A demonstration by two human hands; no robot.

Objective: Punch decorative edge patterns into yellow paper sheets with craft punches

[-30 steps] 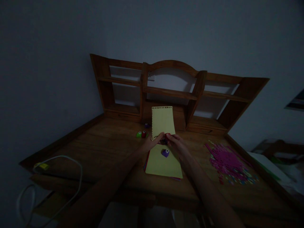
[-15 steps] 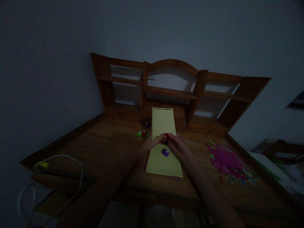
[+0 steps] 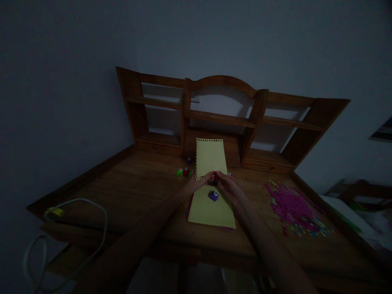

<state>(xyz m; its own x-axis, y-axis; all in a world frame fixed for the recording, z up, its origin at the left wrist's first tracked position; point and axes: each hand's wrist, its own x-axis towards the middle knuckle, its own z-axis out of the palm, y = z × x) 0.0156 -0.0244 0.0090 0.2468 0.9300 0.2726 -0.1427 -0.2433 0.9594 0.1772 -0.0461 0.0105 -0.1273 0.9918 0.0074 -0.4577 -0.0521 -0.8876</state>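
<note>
Between my fingertips is a small red object point(image 3: 215, 176), too dark and partly covered to name exactly. My left hand point(image 3: 206, 179) pinches it from the left, while my right hand point(image 3: 228, 185) grips it from the right. Both hands hover over yellow paper sheets point(image 3: 210, 214). Just below them on the paper lies a small purple piece with a single white eye point(image 3: 213, 196). To the left of my left hand sit a green eyed piece point(image 3: 179, 172) and a red eyed piece point(image 3: 185, 172); another purple one point(image 3: 189, 160) is farther back.
A yellow sheet with dark marks along its edges point(image 3: 210, 155) leans at the back against a wooden shelf unit point(image 3: 220, 119). Pink sticks point(image 3: 292, 204) and small coloured bits are heaped at the right. A white cable point(image 3: 105, 220) loops at the left edge.
Hardly anything differs. Both hands keep hold of the red object at the same spot, and the view has shifted very slightly.
</note>
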